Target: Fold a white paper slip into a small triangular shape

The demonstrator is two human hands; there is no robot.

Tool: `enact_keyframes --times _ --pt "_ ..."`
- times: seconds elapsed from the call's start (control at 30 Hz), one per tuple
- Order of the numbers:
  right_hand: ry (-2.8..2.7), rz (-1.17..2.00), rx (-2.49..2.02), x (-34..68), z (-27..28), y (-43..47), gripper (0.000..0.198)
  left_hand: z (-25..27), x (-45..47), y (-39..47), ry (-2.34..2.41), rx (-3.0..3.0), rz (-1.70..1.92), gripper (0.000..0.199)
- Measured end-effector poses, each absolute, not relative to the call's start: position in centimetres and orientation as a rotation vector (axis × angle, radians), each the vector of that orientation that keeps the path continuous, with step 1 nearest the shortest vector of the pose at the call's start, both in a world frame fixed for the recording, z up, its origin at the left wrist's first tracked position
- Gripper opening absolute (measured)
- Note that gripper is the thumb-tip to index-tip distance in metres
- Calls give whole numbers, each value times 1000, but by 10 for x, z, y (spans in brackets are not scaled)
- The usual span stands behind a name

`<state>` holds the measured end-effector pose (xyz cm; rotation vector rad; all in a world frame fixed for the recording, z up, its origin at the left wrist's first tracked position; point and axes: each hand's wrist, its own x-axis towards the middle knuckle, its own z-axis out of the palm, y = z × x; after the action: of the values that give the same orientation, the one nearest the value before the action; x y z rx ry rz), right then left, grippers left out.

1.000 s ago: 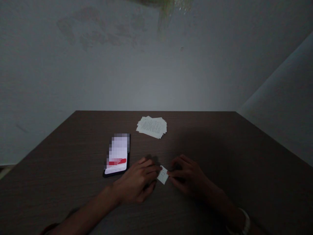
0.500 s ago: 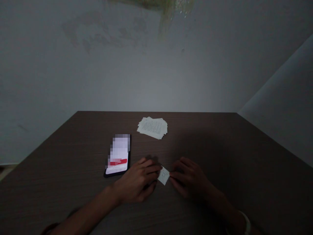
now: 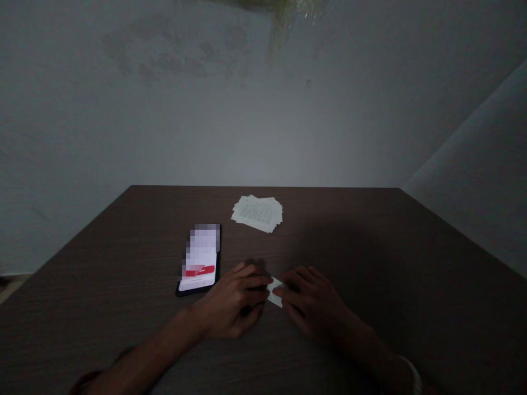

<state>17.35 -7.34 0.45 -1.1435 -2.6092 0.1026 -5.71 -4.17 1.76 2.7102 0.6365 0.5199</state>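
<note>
A small white piece of paper (image 3: pixel 274 298) lies between my two hands near the middle of the table, partly covered by fingers. My left hand (image 3: pixel 234 302) is closed at its left edge, fingertips on the paper. From the right, my right hand (image 3: pixel 313 302) reaches over it, its index finger on the paper and its thumb close to the lower edge. The undersides of both hands' fingertips are hidden.
A loose stack of printed papers (image 3: pixel 258 214) lies farther back on the dark wooden table (image 3: pixel 354 208). Left of my left hand rests a phone (image 3: pixel 198 277) with its screen lit. Behind the table rises a grey wall (image 3: pixel 263 126) with stains.
My right hand has moved left over the paper, covering its right part, so less of the paper shows. My left hand stays almost in place.
</note>
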Motion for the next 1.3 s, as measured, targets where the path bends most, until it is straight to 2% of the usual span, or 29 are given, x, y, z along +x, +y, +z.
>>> enact_keyframes --times 0.27,0.57,0.87,1.1,1.3 --pt "-2691 12 -1051 177 1 -73 33 16 -59 -43 669 2734 488 25" --pt "-2672 27 -1114 172 2 -77 27 21 -56 -41 663 2751 419 22" --pt "-2589 -55 -1054 173 -4 -75 24 13 -58 -42 643 2787 522 21" --pt "-2511 -11 -1145 171 -3 -77 24 15 -56 -43 620 2817 465 33" --pt "-2384 -14 -1174 173 -5 -75 12 14 -57 -41 628 2812 475 31"
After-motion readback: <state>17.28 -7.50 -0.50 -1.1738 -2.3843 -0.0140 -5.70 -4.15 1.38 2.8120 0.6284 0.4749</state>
